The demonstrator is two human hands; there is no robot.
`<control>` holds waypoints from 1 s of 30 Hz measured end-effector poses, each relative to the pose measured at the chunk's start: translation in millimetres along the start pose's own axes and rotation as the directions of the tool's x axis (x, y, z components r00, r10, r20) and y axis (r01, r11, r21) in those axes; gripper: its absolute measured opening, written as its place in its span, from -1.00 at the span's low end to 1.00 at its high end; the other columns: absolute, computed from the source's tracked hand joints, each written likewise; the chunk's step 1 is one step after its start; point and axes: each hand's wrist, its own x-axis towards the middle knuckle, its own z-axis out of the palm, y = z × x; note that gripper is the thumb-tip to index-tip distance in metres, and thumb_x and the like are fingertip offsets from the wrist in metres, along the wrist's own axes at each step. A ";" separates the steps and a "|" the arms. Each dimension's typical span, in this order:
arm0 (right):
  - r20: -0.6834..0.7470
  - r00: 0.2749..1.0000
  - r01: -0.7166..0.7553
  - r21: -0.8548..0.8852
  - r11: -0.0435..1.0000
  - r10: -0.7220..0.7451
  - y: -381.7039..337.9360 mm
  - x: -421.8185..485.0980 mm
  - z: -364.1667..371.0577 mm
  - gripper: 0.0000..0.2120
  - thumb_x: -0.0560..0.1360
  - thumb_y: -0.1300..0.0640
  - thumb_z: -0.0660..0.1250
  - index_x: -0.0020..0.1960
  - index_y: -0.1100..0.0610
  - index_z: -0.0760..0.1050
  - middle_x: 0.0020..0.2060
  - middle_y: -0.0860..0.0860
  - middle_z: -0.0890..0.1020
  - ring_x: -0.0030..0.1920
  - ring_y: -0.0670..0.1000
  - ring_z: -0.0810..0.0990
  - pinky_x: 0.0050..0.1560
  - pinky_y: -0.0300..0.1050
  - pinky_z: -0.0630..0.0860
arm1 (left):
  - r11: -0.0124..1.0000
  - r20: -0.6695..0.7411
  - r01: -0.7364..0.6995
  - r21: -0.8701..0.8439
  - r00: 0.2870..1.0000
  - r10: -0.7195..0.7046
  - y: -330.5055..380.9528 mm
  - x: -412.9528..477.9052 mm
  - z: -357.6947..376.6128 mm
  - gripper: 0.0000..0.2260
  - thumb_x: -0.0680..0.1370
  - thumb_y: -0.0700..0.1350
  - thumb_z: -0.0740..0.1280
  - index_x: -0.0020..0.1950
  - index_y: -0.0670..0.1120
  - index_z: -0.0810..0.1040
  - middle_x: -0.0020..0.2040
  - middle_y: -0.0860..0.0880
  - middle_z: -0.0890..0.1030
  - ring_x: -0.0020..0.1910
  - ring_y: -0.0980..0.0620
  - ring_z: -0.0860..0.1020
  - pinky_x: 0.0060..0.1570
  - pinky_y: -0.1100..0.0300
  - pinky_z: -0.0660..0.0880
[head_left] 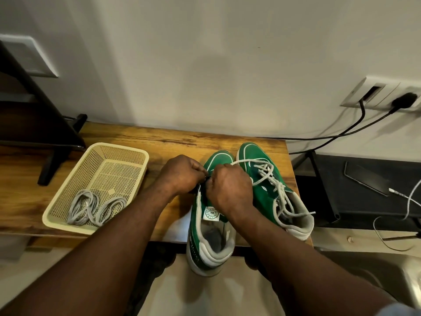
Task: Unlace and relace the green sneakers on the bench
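The right hand (227, 188) pinches a white lace (250, 160) that trails over the right sneaker (264, 192). The left hand (182, 174) is curled against it above the left sneaker (219, 159); I cannot tell what it grips. Both sneakers stand on the bench (159, 142), near a basket (141, 153) of grey laces (91, 208).

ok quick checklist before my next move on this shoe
1. Lace in grip: it runs out of the right hand: ok.
2. Left hand curled at the left shoe eyelets; what it pinches: cannot tell.
3. Left shoe steady: heel overhangs the bench edge: not ok.
4. Right shoe laced: loosely threaded, untied: not ok.
5. Grey laces in the basket, out of the way: ok.
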 end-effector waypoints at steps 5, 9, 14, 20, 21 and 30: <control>-0.058 0.992 -0.108 0.119 0.987 0.116 3.3 -6.6 5.5 -0.84 0.60 -0.01 0.32 -0.03 0.03 0.63 -0.17 -0.02 0.64 -0.12 0.03 0.59 0.04 0.08 0.58 | 1.000 -0.001 -0.009 0.000 1.000 0.009 -0.4 1.0 2.8 -0.88 0.54 -0.20 0.48 -0.08 0.00 0.78 -0.19 0.01 0.75 -0.14 -0.03 0.74 -0.05 -0.09 0.72; -0.082 0.963 -0.223 0.288 0.932 0.255 0.8 -12.6 13.9 -0.89 0.57 0.03 0.37 -0.07 0.01 0.65 -0.16 -0.04 0.68 -0.09 0.05 0.63 0.07 0.11 0.59 | 1.000 -0.001 -0.010 0.001 1.000 0.010 -0.1 1.1 5.8 -0.92 0.49 -0.16 0.51 -0.12 0.01 0.78 -0.22 0.03 0.75 -0.15 -0.02 0.74 -0.04 -0.08 0.72; -0.007 0.978 -0.193 0.361 0.913 0.209 8.6 -10.8 18.2 -0.89 0.56 0.13 0.40 -0.04 0.01 0.72 -0.13 -0.06 0.72 -0.05 0.05 0.66 0.08 0.12 0.62 | 1.000 -0.002 0.002 -0.017 1.000 -0.002 -1.5 0.4 5.3 -0.93 0.50 -0.19 0.53 -0.10 -0.02 0.78 -0.19 -0.01 0.76 -0.14 -0.03 0.74 -0.04 -0.09 0.72; -0.003 0.983 -0.164 0.403 0.900 0.181 16.4 -13.7 13.8 -0.83 0.56 0.20 0.45 0.08 0.02 0.74 -0.04 -0.05 0.76 -0.04 -0.03 0.70 0.09 0.02 0.68 | 1.000 -0.017 0.021 0.022 1.000 -0.020 2.2 -0.4 9.1 -0.91 0.44 -0.16 0.58 -0.10 0.01 0.77 -0.19 0.01 0.75 -0.14 -0.01 0.73 -0.01 -0.08 0.71; 0.001 0.982 -0.175 0.401 0.899 0.191 15.9 -11.7 12.8 -0.84 0.56 0.20 0.45 0.08 0.02 0.73 -0.05 -0.05 0.76 -0.06 -0.03 0.70 0.07 0.02 0.68 | 0.999 -0.014 0.024 0.033 1.000 -0.024 3.4 -1.0 9.5 -0.90 0.42 -0.16 0.59 -0.10 0.01 0.77 -0.19 0.01 0.75 -0.14 -0.01 0.73 -0.02 -0.08 0.71; -0.098 0.990 -0.088 0.166 0.982 0.105 16.5 -14.3 22.9 -0.79 0.60 0.06 0.38 0.20 0.03 0.69 0.07 0.08 0.62 0.10 0.14 0.55 0.13 0.04 0.52 | 0.995 -0.039 0.004 0.100 0.999 0.000 2.7 -1.2 10.5 -0.96 0.44 -0.10 0.56 -0.14 0.03 0.78 -0.19 0.07 0.75 -0.15 0.04 0.72 -0.03 -0.04 0.71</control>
